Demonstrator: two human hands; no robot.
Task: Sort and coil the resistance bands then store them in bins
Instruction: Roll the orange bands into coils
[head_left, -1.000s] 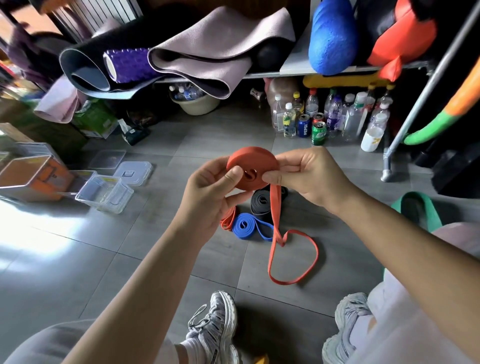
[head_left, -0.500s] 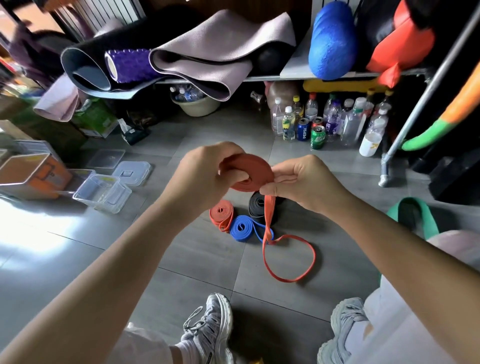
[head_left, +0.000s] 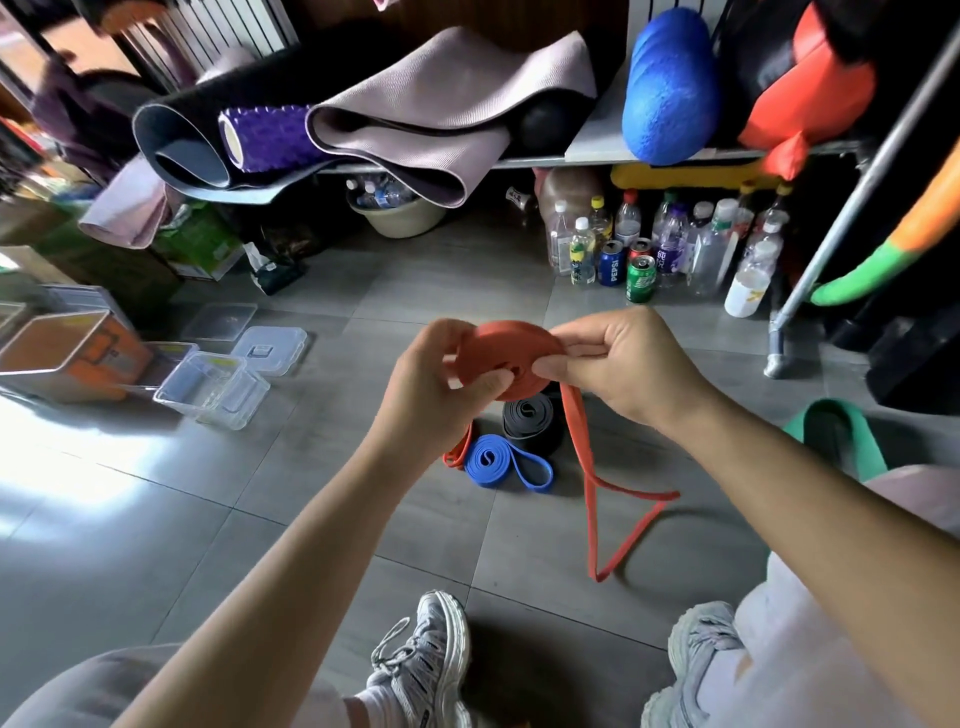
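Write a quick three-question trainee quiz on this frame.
1. True or false: the left hand and the right hand both grip the orange band.
2. Where does the blue band lie? A) in a bin B) on the floor C) on the shelf
3. Fill in: the coiled band just beyond the blue one is ____.
Key: 1 true; 2 B; 3 black.

"PEPSI", white letters running vertically, on blue can (head_left: 612, 263) on floor (head_left: 291, 519). Green can (head_left: 640, 278) just beside it: print too blurred to read. Labels on bottles (head_left: 582, 249) illegible.
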